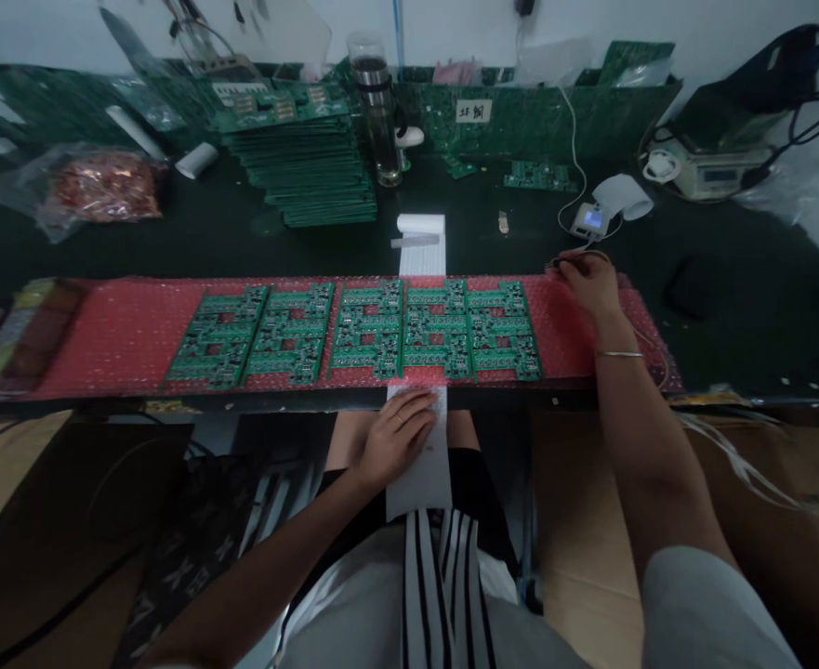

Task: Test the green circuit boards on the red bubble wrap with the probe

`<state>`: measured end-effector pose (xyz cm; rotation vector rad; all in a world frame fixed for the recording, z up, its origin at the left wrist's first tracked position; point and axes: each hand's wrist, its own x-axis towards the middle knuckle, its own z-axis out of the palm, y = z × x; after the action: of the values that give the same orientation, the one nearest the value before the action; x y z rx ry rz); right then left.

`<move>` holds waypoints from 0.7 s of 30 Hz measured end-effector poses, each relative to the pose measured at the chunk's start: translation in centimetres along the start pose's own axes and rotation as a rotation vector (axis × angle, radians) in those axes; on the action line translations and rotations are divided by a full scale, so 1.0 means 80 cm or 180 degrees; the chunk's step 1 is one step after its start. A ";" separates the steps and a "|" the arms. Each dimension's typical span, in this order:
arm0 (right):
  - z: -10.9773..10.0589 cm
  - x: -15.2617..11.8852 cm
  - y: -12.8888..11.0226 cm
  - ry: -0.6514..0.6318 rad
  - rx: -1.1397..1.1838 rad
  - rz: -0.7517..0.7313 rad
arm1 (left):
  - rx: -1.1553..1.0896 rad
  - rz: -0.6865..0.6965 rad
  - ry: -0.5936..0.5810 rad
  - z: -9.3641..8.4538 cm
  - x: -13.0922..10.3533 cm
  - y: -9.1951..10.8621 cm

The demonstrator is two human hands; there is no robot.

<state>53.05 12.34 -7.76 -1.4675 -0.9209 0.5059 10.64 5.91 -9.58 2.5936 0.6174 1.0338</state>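
My left hand (399, 435) rests with its fingers laid flat on a white strip (419, 492) that hangs over the table's front edge onto my lap. My right hand (590, 279) is closed at the far right end of a pink bubble-wrap sheet (123, 334); its fingertips pinch something small and dark that I cannot make out. A thin brown cord (642, 339) runs from near that hand down over the sheet. Several green circuit boards (367, 330) lie side by side on the bubble wrap, between the two hands and to the left.
Behind the sheet are a white roll (421, 224) with a clear strip, a tall stack of green boards (304, 172) and a glass bottle (381, 130). A bag of copper-coloured parts (106, 186) lies left. At right are a small lit device (592, 220) and a scale (719, 175).
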 end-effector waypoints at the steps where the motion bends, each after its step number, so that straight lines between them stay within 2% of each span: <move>1: 0.002 -0.002 -0.006 -0.0142 -0.0147 -0.0074 | -0.0086 -0.0105 -0.0076 -0.007 0.006 0.003; 4: 0.015 -0.007 -0.025 -0.0491 -0.0593 -0.0365 | -0.0464 -0.0422 -0.0454 -0.032 0.029 0.009; 7: 0.032 -0.008 -0.038 -0.0752 -0.1069 -0.0662 | -0.0775 -0.0584 -0.0755 -0.054 0.066 0.010; 10: 0.048 -0.008 -0.046 -0.1023 -0.1463 -0.0884 | -0.1073 -0.0576 -0.1108 -0.060 0.113 0.008; 12: 0.056 -0.010 -0.047 -0.1192 -0.1526 -0.0988 | -0.1286 -0.0541 -0.1286 -0.054 0.143 0.004; 15: 0.066 -0.016 -0.044 -0.1327 -0.1536 -0.1179 | -0.1412 -0.0537 -0.1474 -0.032 0.178 -0.009; 18: 0.071 -0.022 -0.036 -0.1335 -0.1577 -0.1346 | -0.1437 -0.0767 -0.1744 -0.010 0.198 -0.029; 21: 0.073 -0.025 -0.029 -0.1403 -0.1664 -0.1495 | -0.1448 -0.1011 -0.1756 0.002 0.211 -0.046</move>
<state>46.80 14.13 -6.74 -1.5472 -1.7981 0.2435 20.67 17.28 -1.36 2.1395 0.5446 0.2858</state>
